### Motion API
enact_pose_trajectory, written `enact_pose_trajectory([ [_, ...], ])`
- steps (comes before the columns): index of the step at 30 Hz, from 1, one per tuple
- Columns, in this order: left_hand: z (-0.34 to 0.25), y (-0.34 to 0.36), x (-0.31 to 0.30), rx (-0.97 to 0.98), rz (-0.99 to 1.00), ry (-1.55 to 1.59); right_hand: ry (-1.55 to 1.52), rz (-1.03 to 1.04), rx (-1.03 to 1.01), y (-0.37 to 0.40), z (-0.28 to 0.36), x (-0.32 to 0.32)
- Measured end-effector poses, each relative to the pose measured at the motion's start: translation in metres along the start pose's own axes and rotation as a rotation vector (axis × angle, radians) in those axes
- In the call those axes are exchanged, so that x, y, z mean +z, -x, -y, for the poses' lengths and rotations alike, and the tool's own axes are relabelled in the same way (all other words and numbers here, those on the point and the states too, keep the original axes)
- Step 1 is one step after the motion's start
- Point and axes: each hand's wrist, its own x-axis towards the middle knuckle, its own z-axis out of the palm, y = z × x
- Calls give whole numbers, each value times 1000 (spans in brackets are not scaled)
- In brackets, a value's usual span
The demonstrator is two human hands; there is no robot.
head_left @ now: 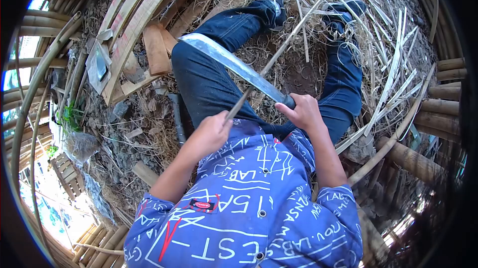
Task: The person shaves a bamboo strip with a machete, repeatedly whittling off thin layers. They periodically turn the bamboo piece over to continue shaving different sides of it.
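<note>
Gripping the dark handle of a long knife (234, 67), the right hand (304, 112) has its fingers curled around it with hardly any gap, so that grip is firmly closed. The left hand (213, 132), nearer the body than the knife, has its grip folded tightly over the lower end of a thin strip (285, 48), which runs up and away past the knife's far side. Knife and strip cross part-way along the blade (whether they press together I cannot tell).

The knife's tip reaches over the left knee, clad in dark trousers (209, 86). On the near side of the knife is a blue shirt (234, 201) with white lettering. Left of the knife lie a wooden block (157, 51), long planks (138, 28) and some clear plastic (98, 66); a dark bar (176, 113) sits below its tip. Beyond the knife, between the legs, is bare soil (302, 74) edged with curly shavings. Right of the knife, pale slivers (392, 68) lie scattered, with bamboo poles (411, 161) farther out.
</note>
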Motion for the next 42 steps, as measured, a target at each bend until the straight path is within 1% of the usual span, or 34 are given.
enact_pose_trajectory([
  [2, -3, -1, 5, 29, 54, 46, -13, -13, -32, -2, 11, 4],
  [4, -3, -1, 4, 27, 23, 8, 21, -31, -66, -7, 15, 4],
  [5, -2, 0, 4, 18, -11, -17, 18, -36, -59, -10, 12, 2],
  [7, -3, 4, 0, 9, -16, -3, -105, 19, 16, -15, 4, -7],
  [8, -6, 6, -2, -2, -6, -25, -35, 24, -7, -15, 3, -10],
  [10, -4, 8, -2, -12, -2, -42, -19, 39, -13, -15, 1, -12],
  [12, 3, 5, -1, 50, -58, -31, 4, 40, -3, -11, -7, -17],
  [14, 5, 7, -17, 32, -58, -58, 11, -51, 60, -4, -20, -18],
  [15, 3, 10, -24, 2, -62, -88, 16, -43, 96, -1, -29, -22],
  [17, -1, 12, -21, 4, -79, -135, 35, -24, 114, 4, -37, -24],
  [21, -4, 6, -23, 21, -22, -96, 50, -47, 150, 10, -34, -29],
  [23, -5, 8, -25, -54, -6, -84, 38, -59, 118, 10, -34, -22],
  [25, -5, 10, -28, -58, -11, -64, 16, -46, 117, 10, -26, -16],
  [28, -7, 9, -27, -28, -45, -133, -113, -75, 96, 8, -20, -1],
  [29, -8, 7, -21, 8, -40, -140, -117, -74, 96, 8, -16, 1],
  [30, -9, 5, -17, 49, -36, -147, -88, -58, 77, 7, -7, -1],
  [32, -12, 5, -15, 35, -31, -139, 0, -72, 50, 2, -4, 2],
  [33, -12, 6, -14, 15, -27, -127, -3, -79, 58, -3, -6, -2],
  [35, -6, 9, -14, 3, -9, -113, -134, -90, 158, -13, -13, -11],
  [37, 2, 11, -13, 58, -58, -121, 35, -81, 96, -19, -20, -19],
  [40, 2, 12, -18, 57, -76, -134, 76, -67, 83, -23, -25, -24],
  [42, 2, 13, -21, 58, -72, -143, 161, -115, 43, -24, -28, -22],
])
